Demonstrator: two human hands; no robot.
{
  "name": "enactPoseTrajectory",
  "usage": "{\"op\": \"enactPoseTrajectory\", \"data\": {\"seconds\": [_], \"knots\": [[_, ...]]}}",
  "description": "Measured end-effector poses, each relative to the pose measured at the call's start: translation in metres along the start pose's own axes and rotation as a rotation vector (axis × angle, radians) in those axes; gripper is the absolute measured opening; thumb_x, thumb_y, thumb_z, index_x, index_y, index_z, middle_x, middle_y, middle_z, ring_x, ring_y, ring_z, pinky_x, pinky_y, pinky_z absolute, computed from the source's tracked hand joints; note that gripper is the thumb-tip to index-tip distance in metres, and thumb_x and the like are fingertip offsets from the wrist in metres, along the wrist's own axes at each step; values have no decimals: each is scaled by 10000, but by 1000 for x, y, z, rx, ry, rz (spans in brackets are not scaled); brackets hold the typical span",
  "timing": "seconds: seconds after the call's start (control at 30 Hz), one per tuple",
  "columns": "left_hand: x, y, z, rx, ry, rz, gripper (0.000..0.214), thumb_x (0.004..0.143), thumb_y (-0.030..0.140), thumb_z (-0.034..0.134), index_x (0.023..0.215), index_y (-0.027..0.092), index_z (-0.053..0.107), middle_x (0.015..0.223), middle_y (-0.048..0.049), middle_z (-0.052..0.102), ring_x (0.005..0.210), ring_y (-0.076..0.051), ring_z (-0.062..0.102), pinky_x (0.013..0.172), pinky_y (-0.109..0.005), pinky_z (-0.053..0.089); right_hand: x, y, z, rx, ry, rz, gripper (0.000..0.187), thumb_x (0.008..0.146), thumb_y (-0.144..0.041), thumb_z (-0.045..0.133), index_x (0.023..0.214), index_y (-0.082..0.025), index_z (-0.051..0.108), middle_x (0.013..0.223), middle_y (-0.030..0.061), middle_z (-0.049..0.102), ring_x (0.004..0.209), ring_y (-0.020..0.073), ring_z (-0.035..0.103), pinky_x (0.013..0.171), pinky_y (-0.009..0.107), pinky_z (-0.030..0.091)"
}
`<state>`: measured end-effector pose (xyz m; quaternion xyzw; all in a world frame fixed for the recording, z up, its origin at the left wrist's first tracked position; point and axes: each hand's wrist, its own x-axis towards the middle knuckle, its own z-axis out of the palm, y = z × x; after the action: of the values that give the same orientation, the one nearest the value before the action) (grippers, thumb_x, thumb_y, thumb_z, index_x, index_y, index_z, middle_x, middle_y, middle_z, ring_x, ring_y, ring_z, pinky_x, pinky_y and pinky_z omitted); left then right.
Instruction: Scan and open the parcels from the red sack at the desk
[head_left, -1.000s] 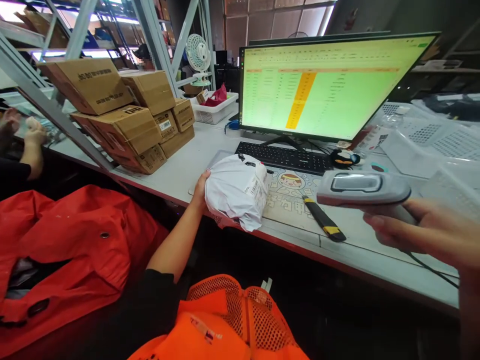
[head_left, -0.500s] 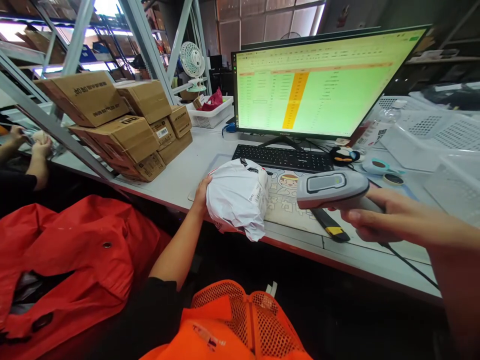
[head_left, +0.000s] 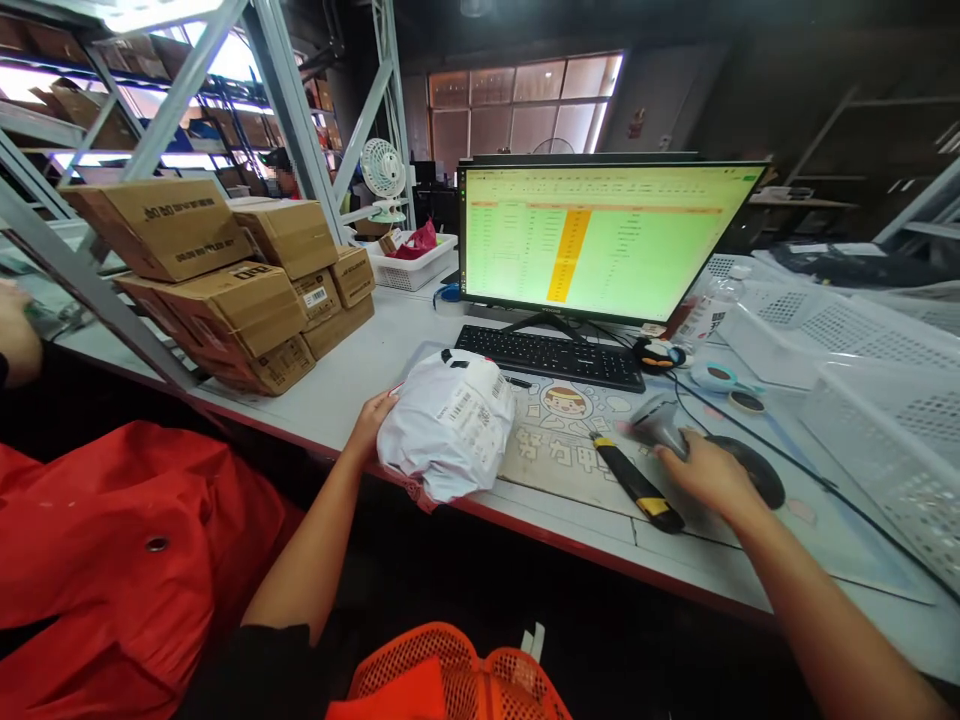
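A white plastic mailing parcel with printed labels facing up rests at the desk's front edge. My left hand grips its left side; some of the fingers are hidden behind it. Low over the desk mat, my right hand is closed round the handle of a grey barcode scanner, whose head points away to the left. Beside that hand lies a black and yellow utility knife. A black computer mouse sits just right of the scanner.
Behind the parcel stand a keyboard and a lit monitor. Cardboard boxes are stacked at left beside a metal frame. White plastic baskets occupy the right side. A red cloth hangs at lower left; another person's arm shows at far left.
My right hand has lowered the scanner from above the desk to near the mat. The parcel has turned in my left hand, and its labels now show more fully. The camera view has shifted.
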<state>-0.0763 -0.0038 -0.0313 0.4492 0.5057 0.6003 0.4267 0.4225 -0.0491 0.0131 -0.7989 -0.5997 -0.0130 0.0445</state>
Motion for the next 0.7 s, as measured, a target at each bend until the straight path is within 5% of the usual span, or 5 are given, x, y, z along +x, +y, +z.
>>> {"op": "enactPoseTrajectory", "data": {"seconds": [0.07, 0.17, 0.3, 0.43, 0.7], "knots": [[5, -3, -6, 43, 5, -10, 668, 525, 686, 828, 879, 121, 782, 872, -103, 777, 937, -293, 688, 783, -307, 526, 0, 5, 12, -28, -32, 66, 642, 978, -414, 449, 1453, 16, 496, 1262, 298, 665, 1124, 409, 671, 908, 480, 528], [10, -8, -9, 44, 12, -32, 730, 470, 735, 831, 858, 118, 778, 843, -104, 768, 873, -282, 675, 730, -303, 515, 0, -2, 6, -106, 47, 103, 649, 981, -460, 433, 1405, 20, 540, 1261, 304, 646, 1176, 450, 612, 932, 512, 493], [12, -14, -9, 38, 10, -58, 750, 452, 741, 837, 871, 123, 771, 847, -94, 763, 844, -260, 657, 705, -288, 510, 20, -41, -17, -95, 193, -124, 472, 1011, -342, 367, 1220, -45, 668, 1250, 253, 659, 1196, 373, 572, 1019, 456, 421], [12, -15, -13, 50, -1, -68, 683, 508, 695, 836, 891, 134, 766, 846, -79, 761, 820, -238, 654, 690, -268, 509, 64, -82, -11, -74, 4, -342, 283, 971, -290, 493, 969, -151, 739, 1162, 154, 710, 1097, 283, 589, 939, 348, 436], [10, -12, -13, 57, 0, -57, 655, 510, 706, 831, 823, 135, 755, 770, -61, 733, 790, -230, 645, 671, -254, 483, 113, -103, 5, -62, -81, -228, 304, 967, -272, 507, 1039, -126, 763, 1116, 173, 733, 1043, 260, 640, 820, 299, 439]]}}
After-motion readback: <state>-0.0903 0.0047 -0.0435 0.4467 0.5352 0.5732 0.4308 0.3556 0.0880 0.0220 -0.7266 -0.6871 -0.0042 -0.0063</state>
